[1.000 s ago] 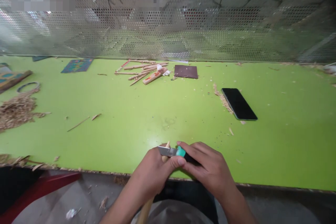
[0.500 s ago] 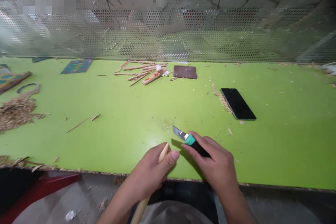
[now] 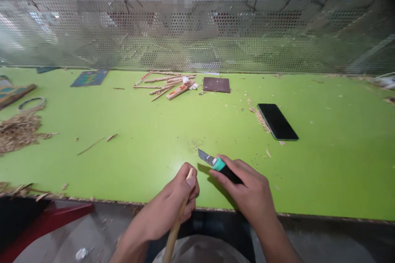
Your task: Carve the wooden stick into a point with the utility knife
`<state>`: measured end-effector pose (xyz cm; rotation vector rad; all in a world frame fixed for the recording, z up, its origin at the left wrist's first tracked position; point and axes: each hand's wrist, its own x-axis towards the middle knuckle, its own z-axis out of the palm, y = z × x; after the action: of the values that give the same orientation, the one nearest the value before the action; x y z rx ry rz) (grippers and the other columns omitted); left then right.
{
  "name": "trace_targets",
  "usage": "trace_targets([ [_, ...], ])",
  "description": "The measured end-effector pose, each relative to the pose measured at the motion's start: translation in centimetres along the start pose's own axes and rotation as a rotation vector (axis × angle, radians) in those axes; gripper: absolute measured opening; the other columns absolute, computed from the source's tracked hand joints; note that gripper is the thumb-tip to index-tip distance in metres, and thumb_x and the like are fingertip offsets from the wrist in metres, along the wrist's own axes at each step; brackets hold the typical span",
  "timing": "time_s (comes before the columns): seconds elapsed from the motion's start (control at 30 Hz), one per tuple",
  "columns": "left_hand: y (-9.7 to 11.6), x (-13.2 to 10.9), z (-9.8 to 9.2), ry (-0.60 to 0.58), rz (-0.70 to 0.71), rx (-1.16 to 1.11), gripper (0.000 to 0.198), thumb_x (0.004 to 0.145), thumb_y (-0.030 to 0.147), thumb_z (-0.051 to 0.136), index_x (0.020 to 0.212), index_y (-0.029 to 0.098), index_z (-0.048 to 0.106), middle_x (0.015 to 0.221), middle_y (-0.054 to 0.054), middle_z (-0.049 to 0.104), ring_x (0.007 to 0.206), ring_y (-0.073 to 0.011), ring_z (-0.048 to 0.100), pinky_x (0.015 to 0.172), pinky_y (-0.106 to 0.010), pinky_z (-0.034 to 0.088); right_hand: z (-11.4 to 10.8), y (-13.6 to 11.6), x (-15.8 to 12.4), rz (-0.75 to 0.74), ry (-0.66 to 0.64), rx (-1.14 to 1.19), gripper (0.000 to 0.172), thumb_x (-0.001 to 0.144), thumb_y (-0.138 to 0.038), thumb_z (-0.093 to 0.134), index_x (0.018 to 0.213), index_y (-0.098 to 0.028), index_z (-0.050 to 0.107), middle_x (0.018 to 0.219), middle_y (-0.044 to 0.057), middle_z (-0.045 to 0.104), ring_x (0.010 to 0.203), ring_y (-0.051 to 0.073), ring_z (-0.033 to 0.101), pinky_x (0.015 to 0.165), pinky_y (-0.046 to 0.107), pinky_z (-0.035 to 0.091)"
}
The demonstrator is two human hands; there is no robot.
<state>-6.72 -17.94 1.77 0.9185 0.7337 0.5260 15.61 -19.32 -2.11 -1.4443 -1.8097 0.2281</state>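
Observation:
My left hand is closed round a thin pale wooden stick near the table's front edge; the stick's tip sits under my thumb and its length runs down toward my lap. My right hand grips a utility knife with a black and teal handle. Its short blade points up and left over the green table. The blade is a little to the right of the stick's tip and apart from it.
A black phone lies to the right. Several wooden sticks and a brown sheet lie at the back by the perforated metal screen. A heap of wood shavings sits at left. A red bar is below the table edge.
The knife came off the stick, where the blade lay across its tip, and swung up and right. My left hand then drew the stick back toward me and my thumb covered its tip.

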Motion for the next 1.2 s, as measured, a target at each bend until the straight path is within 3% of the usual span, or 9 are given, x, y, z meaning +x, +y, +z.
trace_targets([
  [0.1,-0.2,0.2,-0.3,-0.022,-0.018,-0.071,0.039,0.112,0.061,0.039,0.098,0.025,0.040,0.088,0.006,0.040,0.061,-0.0071,0.035,0.057,-0.023,0.035,0.0,0.1,-0.1,-0.003,-0.001,0.000,0.032,0.105,-0.041,0.070,0.127,-0.020,0.077,0.097,0.010,0.082,0.080,0.021,0.076,0.075,0.030,0.057],
  [0.4,-0.1,0.0,0.1,0.093,-0.027,0.028,0.048,0.111,0.067,0.035,0.092,0.023,0.041,0.086,0.006,0.041,0.060,-0.0063,0.034,0.053,-0.020,0.035,-0.2,-0.1,0.0,-0.002,-0.007,0.015,0.029,0.105,-0.039,0.070,0.126,-0.020,0.076,0.098,0.009,0.081,0.081,0.021,0.076,0.075,0.031,0.055],
  [0.67,-0.8,0.4,-1.3,-0.042,0.053,-0.217,0.029,0.110,0.052,0.050,0.102,0.025,0.042,0.092,0.005,0.045,0.063,-0.0060,0.042,0.055,-0.018,0.038,-0.3,-0.3,-0.1,-0.023,-0.037,0.074,0.028,0.105,-0.036,0.070,0.128,-0.020,0.074,0.101,0.009,0.081,0.083,0.021,0.076,0.076,0.031,0.055],
  [0.8,-0.4,-0.2,-1.0,-0.020,-0.055,0.045,0.026,0.113,0.052,0.043,0.112,0.027,0.040,0.085,0.006,0.048,0.063,-0.0086,0.050,0.062,-0.023,0.046,-0.5,-0.4,0.0,-0.073,-0.105,0.134,0.033,0.106,-0.040,0.068,0.131,-0.020,0.073,0.100,0.009,0.080,0.085,0.021,0.075,0.077,0.032,0.057],
  [1.03,-0.1,-0.8,-0.7,0.035,-0.107,0.472,0.053,0.105,0.075,0.042,0.123,0.026,0.033,0.077,0.008,0.045,0.063,-0.0132,0.049,0.059,-0.028,0.043,-0.9,-1.0,0.6,-0.160,-0.198,0.126,0.040,0.107,-0.047,0.064,0.125,-0.013,0.075,0.087,0.008,0.075,0.076,0.020,0.070,0.067,0.031,0.056],
  [1.2,0.2,-0.6,-0.2,0.038,-0.008,0.540,0.043,0.106,0.069,0.047,0.105,0.027,0.035,0.092,0.006,0.039,0.060,-0.0098,0.047,0.059,-0.029,0.044,-1.1,-1.2,0.8,-0.228,-0.267,0.139,0.043,0.108,-0.049,0.061,0.124,-0.012,0.077,0.081,0.006,0.072,0.072,0.020,0.069,0.063,0.031,0.054],
])
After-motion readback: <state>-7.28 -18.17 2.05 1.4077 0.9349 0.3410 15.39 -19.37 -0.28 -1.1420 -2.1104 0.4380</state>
